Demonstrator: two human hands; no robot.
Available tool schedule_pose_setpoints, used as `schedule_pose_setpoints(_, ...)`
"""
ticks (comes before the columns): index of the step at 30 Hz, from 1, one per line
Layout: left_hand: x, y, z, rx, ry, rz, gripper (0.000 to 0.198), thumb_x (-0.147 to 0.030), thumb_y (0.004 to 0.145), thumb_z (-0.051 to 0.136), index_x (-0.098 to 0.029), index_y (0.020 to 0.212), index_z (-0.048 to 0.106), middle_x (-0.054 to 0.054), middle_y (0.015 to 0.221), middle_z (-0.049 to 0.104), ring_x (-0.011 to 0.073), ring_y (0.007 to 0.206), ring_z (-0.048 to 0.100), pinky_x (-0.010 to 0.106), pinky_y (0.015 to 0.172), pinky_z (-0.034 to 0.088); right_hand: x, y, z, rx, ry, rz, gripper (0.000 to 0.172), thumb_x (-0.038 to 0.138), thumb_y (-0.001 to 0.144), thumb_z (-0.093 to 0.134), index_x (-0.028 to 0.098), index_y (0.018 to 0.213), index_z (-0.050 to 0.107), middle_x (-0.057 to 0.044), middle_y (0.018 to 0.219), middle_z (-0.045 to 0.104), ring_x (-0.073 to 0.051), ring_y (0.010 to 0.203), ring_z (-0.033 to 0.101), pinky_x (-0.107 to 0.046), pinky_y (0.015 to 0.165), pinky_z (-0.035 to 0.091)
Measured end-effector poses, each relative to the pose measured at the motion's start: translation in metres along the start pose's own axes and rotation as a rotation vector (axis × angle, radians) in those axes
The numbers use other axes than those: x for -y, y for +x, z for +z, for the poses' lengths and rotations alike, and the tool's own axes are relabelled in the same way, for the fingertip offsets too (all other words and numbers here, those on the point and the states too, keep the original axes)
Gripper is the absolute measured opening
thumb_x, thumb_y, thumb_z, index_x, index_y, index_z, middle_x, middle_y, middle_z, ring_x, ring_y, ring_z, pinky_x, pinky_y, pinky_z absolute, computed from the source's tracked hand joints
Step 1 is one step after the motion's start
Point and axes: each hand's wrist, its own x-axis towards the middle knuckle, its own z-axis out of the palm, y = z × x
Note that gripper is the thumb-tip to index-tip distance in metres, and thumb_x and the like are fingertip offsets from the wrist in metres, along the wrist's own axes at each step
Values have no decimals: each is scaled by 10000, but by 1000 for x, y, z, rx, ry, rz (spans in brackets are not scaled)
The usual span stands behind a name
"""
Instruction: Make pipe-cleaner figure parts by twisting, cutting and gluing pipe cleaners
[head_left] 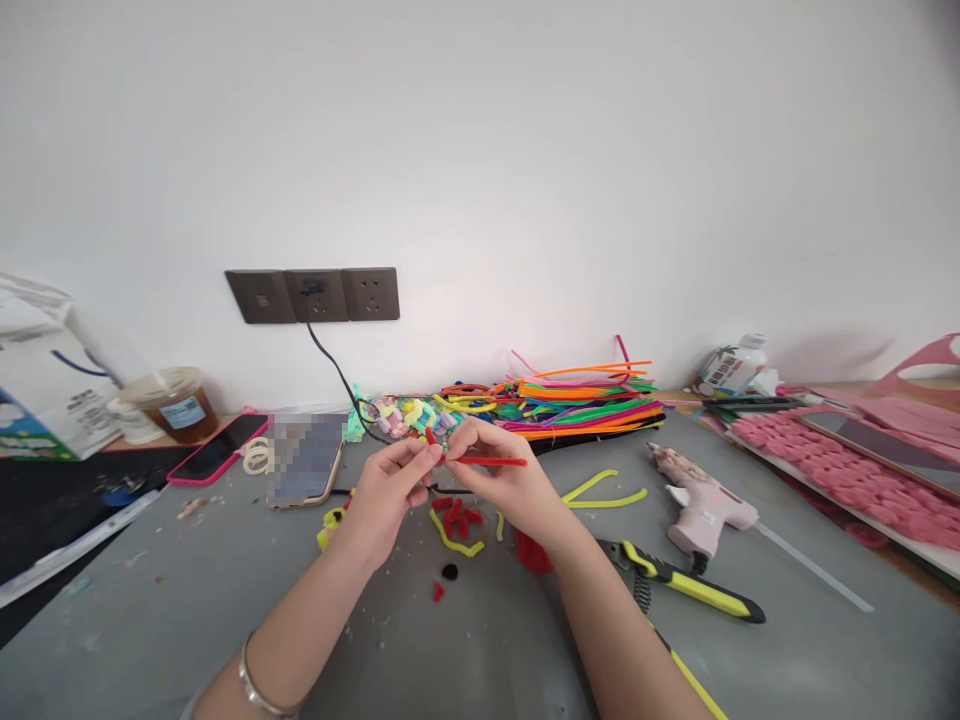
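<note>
Both hands meet above the middle of the grey work surface, fingertips pinched together around a red pipe cleaner (491, 461). Its straight length sticks out to the right across my right hand (499, 480), and a short red end pokes up between the fingers. My left hand (394, 490) is closed at the fingertips on the same piece; the exact grip point is hidden. Below the hands lie several short red pipe cleaner pieces (456, 515), a bent yellow pipe cleaner (459, 545), a black pompom-like ball (449, 572) and a small red scrap (439, 592).
Yellow-handled pliers (697, 585) and a pink glue gun (709, 510) lie right. Bundled coloured pipe cleaners (592, 405) rest against the wall beside pastel scraps (405, 413). Two phones (319, 460) and a drink cup (176, 405) are left. A black cord (330, 360) hangs from the socket.
</note>
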Motion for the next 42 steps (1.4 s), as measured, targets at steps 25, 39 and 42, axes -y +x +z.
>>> schedule_pose_setpoints(25, -3, -1, -7, 294, -24, -114, 366, -394, 687, 839, -135, 579, 604, -27, 619, 454, 68, 576, 312, 193, 489, 264, 10, 0, 0, 34, 321, 109, 138, 307, 877, 682, 199, 803, 641, 3, 786, 588, -127, 720, 551, -264, 696, 490)
schedule_pose_setpoints(39, -8, -3, -9, 388, 39, -137, 349, -417, 710, 810, -137, 627, 618, -27, 626, 439, 73, 557, 310, 238, 532, 235, 3, -2, -2, 61, 464, 171, 111, 283, 807, 764, 214, 792, 679, -15, 849, 695, -140, 721, 638, -285, 666, 563)
schedule_pose_setpoints(42, -10, -4, -7, 390, 65, -129, 347, -419, 703, 808, -139, 617, 622, -27, 620, 442, 76, 551, 307, 244, 529, 225, 2, -2, -2, 55, 456, 195, 120, 290, 799, 770, 205, 788, 686, -10, 806, 690, -142, 702, 637, -289, 662, 554)
